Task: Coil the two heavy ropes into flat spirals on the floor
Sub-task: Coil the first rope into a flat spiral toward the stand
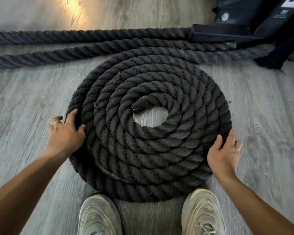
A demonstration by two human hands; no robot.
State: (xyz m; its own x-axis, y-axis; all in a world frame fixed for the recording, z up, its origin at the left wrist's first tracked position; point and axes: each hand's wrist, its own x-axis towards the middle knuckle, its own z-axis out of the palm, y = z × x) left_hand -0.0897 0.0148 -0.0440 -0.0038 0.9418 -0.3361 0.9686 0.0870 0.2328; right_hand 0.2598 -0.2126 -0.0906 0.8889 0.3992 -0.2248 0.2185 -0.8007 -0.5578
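A thick black rope lies coiled in a flat spiral (148,138) on the grey wood floor, its cut end at the centre beside a small open hole. My left hand (65,133) rests on the spiral's left outer edge, thumb over the outer turn and fingers spread down its side. My right hand (223,153) touches the right outer edge with relaxed fingers. From the top of the spiral the rope runs off to the right toward a black frame. Behind the spiral, two straight rope lengths (85,36) stretch away to the left.
A black metal equipment frame (248,19) with a bolt stands at the back right, where the ropes meet it. My two pale sneakers (98,216) stand just in front of the spiral. Grey plank floor (24,99) surrounds the coil.
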